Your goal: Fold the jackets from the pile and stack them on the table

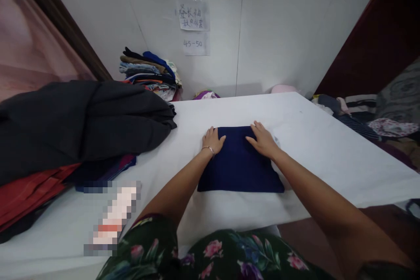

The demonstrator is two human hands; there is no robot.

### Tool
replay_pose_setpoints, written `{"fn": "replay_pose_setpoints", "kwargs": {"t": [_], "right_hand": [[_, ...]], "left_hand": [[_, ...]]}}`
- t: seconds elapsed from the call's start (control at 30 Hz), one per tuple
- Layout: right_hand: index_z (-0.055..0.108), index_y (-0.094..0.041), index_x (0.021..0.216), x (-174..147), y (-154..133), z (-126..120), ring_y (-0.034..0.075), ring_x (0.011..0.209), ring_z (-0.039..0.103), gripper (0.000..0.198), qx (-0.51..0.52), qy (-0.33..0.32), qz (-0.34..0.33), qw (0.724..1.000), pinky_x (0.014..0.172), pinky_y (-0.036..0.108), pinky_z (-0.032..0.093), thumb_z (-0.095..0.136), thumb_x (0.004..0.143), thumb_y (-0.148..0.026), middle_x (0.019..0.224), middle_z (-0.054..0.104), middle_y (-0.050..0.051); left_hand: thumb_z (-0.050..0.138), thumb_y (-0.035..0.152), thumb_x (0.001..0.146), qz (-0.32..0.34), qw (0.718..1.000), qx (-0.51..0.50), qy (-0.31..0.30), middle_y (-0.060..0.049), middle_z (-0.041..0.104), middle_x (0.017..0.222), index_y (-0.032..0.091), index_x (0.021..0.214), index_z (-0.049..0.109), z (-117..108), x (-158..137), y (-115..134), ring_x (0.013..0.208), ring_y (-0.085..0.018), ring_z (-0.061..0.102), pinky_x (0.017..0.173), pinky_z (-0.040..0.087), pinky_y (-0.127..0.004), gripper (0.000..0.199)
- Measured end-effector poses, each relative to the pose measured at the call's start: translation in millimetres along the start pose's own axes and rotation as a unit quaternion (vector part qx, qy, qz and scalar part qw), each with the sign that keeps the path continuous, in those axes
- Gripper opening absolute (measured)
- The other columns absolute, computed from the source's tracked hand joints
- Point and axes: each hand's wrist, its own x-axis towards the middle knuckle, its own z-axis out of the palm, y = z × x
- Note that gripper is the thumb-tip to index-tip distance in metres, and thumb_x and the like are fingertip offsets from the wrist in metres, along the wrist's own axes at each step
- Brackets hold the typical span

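Note:
A navy blue garment (241,162), folded into a flat rectangle, lies on the white-covered table (311,140) in front of me. My left hand (213,141) rests on its far left corner, fingers spread, with a thin bracelet at the wrist. Over the far right corner lies my right hand (262,140), its fingers also stretched out and the thumb on the fabric. Both palms face down and neither hand grips the cloth. A bit of pale material peeks out beside the right hand; I cannot tell what it is.
Dark grey clothing (98,118) lies heaped at the left over red garments (36,188). A stack of folded clothes (149,72) stands by the back wall. Handwritten paper signs (193,16) hang above. More clothes (361,109) lie beyond the table's right edge. A pixelated object (114,216) sits front left.

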Motion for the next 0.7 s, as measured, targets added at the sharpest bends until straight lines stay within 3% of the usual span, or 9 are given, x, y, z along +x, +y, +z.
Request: {"fn": "replay_pose_setpoints", "kwargs": {"t": [0.07,0.17,0.23,0.33,0.5,0.6,0.7], "right_hand": [[0.034,-0.015,0.142,25.4,-5.7,12.1,0.030,0.142,0.015,0.065,-0.031,-0.044,0.016,0.998,0.111,0.053,0.019,0.029,0.091,-0.055,0.153,0.023,0.014],[0.038,-0.016,0.139,40.2,11.2,31.5,0.033,0.138,0.024,0.068,-0.069,-0.107,0.094,0.987,0.108,0.057,0.019,0.023,0.091,-0.060,0.148,0.034,0.014],[0.042,-0.016,0.136,38.5,27.2,41.6,0.033,0.131,0.035,0.070,-0.082,-0.108,0.129,0.982,0.105,0.056,0.023,0.020,0.090,-0.063,0.142,0.043,0.015],[0.047,-0.016,0.131,33.0,39.5,48.8,0.032,0.125,0.041,0.070,-0.086,-0.088,0.130,0.984,0.102,0.054,0.027,0.020,0.089,-0.065,0.136,0.049,0.015],[0.044,-0.016,0.135,36.8,38.5,41.1,0.033,0.131,0.035,0.068,-0.050,-0.114,0.136,0.983,0.106,0.056,0.022,0.027,0.089,-0.063,0.144,0.041,0.013],[0.038,-0.019,0.141,36.0,40.0,28.6,0.032,0.140,0.021,0.066,0.000,-0.152,0.150,0.977,0.111,0.055,0.016,0.029,0.090,-0.061,0.152,0.028,0.010],[0.037,-0.019,0.143,12.6,36.0,12.2,0.028,0.142,0.018,0.067,0.031,-0.166,0.154,0.974,0.113,0.048,0.019,0.026,0.091,-0.061,0.153,0.026,0.007]], "left_hand": [[0.034,0.058,0.087,0.011,0.998,0.055,-0.025,-0.015,0.019,0.155,0.013,0.141,0.035,7.2,8.7,7.1,0.143,-0.030,0.012,0.113,0.013,-0.051,0.071],[0.026,0.067,0.084,0.018,0.994,0.084,-0.068,-0.015,0.025,0.153,0.014,0.141,0.037,19.5,15.1,4.8,0.142,-0.030,0.015,0.112,0.013,-0.052,0.078],[0.022,0.069,0.084,0.016,0.994,0.086,-0.071,-0.014,0.028,0.152,0.015,0.141,0.037,25.9,16.9,-0.8,0.142,-0.029,0.016,0.112,0.014,-0.052,0.080],[0.022,0.071,0.082,0.008,0.994,0.081,-0.079,-0.013,0.025,0.153,0.016,0.142,0.035,30.7,19.5,-6.0,0.142,-0.029,0.015,0.112,0.015,-0.053,0.082],[0.030,0.069,0.083,-0.003,0.994,0.046,-0.097,-0.012,0.025,0.153,0.017,0.141,0.037,23.8,26.0,-2.9,0.142,-0.029,0.015,0.112,0.016,-0.054,0.079],[0.038,0.060,0.086,-0.005,0.995,-0.035,-0.099,-0.012,0.027,0.152,0.015,0.140,0.040,11.3,24.3,-4.8,0.142,-0.024,0.019,0.114,0.017,-0.043,0.070],[0.039,0.048,0.090,0.004,0.988,-0.139,-0.064,-0.011,0.033,0.150,0.011,0.138,0.043,-1.6,2.6,-16.2,0.138,-0.018,0.029,0.114,0.020,-0.029,0.060]]}}
